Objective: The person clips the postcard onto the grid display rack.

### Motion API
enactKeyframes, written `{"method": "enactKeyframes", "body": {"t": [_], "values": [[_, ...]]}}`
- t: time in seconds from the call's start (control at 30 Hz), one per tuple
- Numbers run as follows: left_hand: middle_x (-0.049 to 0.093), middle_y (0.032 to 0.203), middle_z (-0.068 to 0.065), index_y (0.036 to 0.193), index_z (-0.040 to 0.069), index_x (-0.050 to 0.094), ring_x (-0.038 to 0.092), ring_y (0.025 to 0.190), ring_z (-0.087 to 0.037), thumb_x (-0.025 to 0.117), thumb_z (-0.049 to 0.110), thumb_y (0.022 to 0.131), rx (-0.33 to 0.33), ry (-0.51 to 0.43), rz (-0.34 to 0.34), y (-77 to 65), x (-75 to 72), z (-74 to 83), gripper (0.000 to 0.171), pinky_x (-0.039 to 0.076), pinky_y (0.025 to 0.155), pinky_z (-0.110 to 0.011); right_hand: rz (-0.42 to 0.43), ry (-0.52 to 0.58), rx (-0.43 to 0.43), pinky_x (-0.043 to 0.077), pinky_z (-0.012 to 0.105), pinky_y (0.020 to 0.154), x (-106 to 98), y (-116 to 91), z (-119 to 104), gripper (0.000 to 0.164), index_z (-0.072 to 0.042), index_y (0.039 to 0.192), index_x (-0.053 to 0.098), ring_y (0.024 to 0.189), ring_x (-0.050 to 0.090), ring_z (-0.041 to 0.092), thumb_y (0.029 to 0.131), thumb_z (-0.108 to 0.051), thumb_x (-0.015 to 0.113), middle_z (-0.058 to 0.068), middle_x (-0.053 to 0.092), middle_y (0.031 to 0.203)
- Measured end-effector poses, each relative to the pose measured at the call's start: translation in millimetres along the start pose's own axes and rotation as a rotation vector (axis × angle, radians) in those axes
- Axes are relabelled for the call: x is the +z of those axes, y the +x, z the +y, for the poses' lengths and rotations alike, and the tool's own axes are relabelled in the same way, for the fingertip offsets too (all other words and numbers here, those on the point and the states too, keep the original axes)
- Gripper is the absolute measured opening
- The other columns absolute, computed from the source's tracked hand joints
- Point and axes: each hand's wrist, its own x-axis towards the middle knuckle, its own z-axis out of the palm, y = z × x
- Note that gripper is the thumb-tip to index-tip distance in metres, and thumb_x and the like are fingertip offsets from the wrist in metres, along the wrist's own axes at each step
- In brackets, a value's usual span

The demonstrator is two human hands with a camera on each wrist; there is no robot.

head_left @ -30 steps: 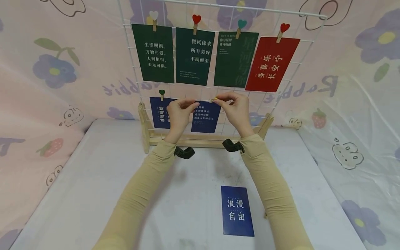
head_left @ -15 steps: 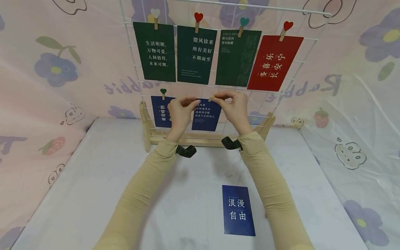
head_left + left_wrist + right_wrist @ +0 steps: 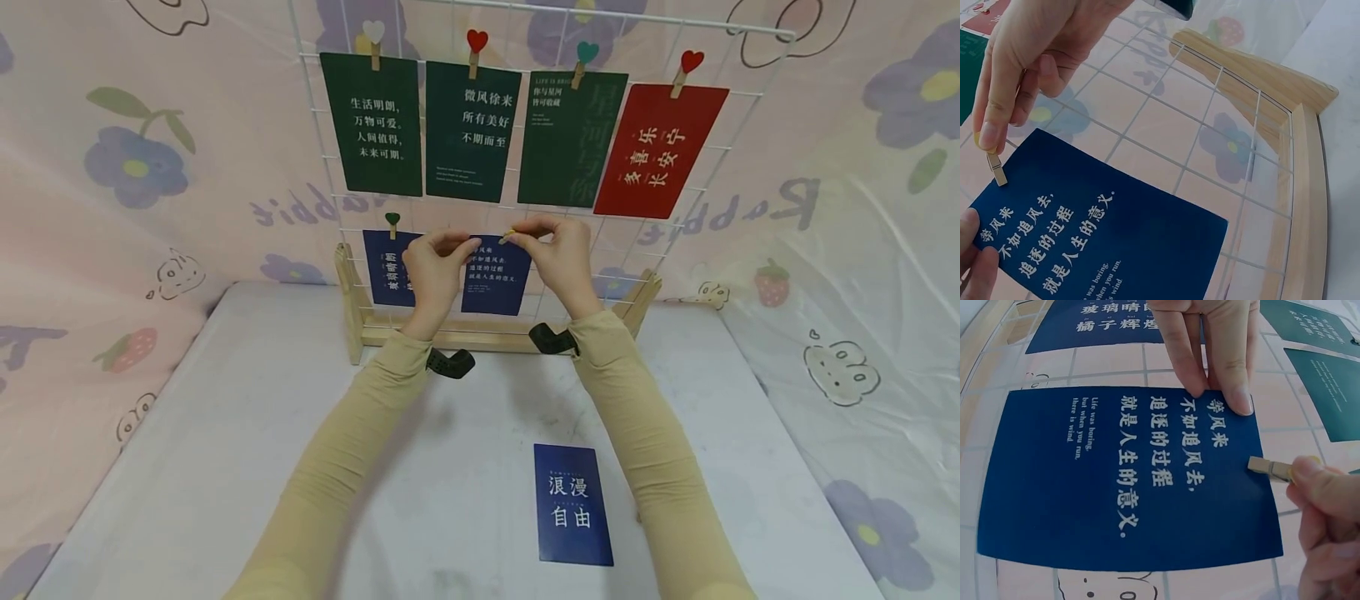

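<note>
A blue card with white writing (image 3: pixel 491 279) hangs against the lower part of a white wire grid (image 3: pixel 1110 359). My left hand (image 3: pixel 437 271) pinches this card near its upper left corner, thumb in front. My right hand (image 3: pixel 557 258) pinches a small wooden clothespin (image 3: pixel 1269 469) with a yellow end. In both wrist views the clothespin's tip sits over the card's top edge. Left of it hangs another blue card (image 3: pixel 386 271), under a clothespin with a green heart (image 3: pixel 392 223); my left hand covers part of it in the head view.
Above hang several green cards (image 3: pixel 375 125) and a red card (image 3: pixel 660 150), under heart clothespins. A wooden base (image 3: pixel 480 340) carries the grid. One more blue card (image 3: pixel 573 504) lies on the white table (image 3: pixel 450 467), near my right forearm.
The head view has shifted slightly. Both hands stay at the card's top edge, with the left still pinching the card and the right still pinching the clothespin.
</note>
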Motion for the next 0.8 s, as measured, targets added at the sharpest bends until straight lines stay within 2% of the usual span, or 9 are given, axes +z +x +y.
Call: {"method": "enactKeyframes", "body": {"t": [0.37, 0.57, 0.8], "values": [[0.07, 0.077, -0.01, 0.085, -0.001, 0.073, 0.068, 0.065, -0.014, 0.079, 0.014, 0.078, 0.006, 0.011, 0.071, -0.9, 2.3, -4.1, 0.017, 0.057, 0.063, -0.023, -0.002, -0.025, 0.009, 0.05, 0.023, 0.071, 4.6, 2.4, -1.3, 0.014, -0.005, 0.097, 0.076, 0.082, 0.061, 0.014, 0.084, -0.012, 0.074, 0.005, 0.071, 0.09], [0.07, 0.077, -0.01, 0.085, -0.001, 0.073, 0.068, 0.065, -0.014, 0.079, 0.014, 0.078, 0.015, 0.009, 0.084, -0.9, 3.8, -3.6, 0.017, 0.057, 0.062, -0.023, 0.0, -0.024, 0.046, 0.051, 0.023, 0.072, 6.1, 1.5, -5.5, 0.015, -0.005, 0.098, 0.075, 0.083, 0.061, 0.014, 0.085, -0.011, 0.073, 0.006, 0.071, 0.092], [0.07, 0.076, -0.01, 0.084, 0.0, 0.073, 0.067, 0.063, -0.012, 0.079, 0.014, 0.078, 0.022, 0.018, 0.092, -1.7, 3.3, -4.4, 0.017, 0.057, 0.062, -0.023, 0.016, -0.004, 0.043, 0.051, 0.021, 0.071, 10.3, -0.9, -3.6, 0.018, -0.005, 0.102, 0.075, 0.081, 0.059, 0.013, 0.086, -0.013, 0.072, 0.005, 0.071, 0.093]]}}
